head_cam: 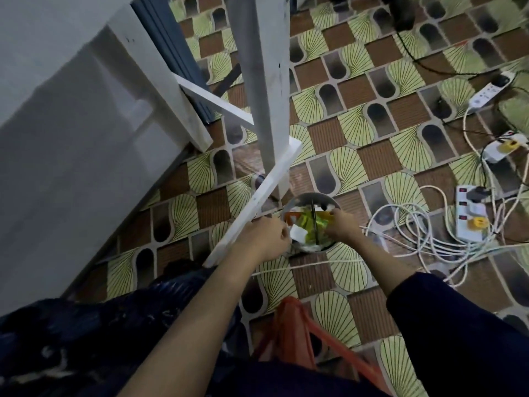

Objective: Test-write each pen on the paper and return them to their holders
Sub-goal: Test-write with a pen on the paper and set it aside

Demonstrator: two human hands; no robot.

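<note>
A round grey container (303, 199) stands on the patterned floor beside a white table leg. It holds green, yellow, orange and white scraps, and a thin dark pen (315, 224) lies across them. My left hand (264, 237) curls around the container's left rim, next to a white scrap of paper (297, 233). My right hand (345, 226) grips the right rim, with its fingertips over a yellow piece. No writing paper or pen holder is in view.
White table legs and crossbars (263, 81) rise just left of the container. Tangled white cables (423, 227) and power strips (469, 216) lie to the right. An orange bag (294, 330) sits near my legs, and a grey wall fills the left.
</note>
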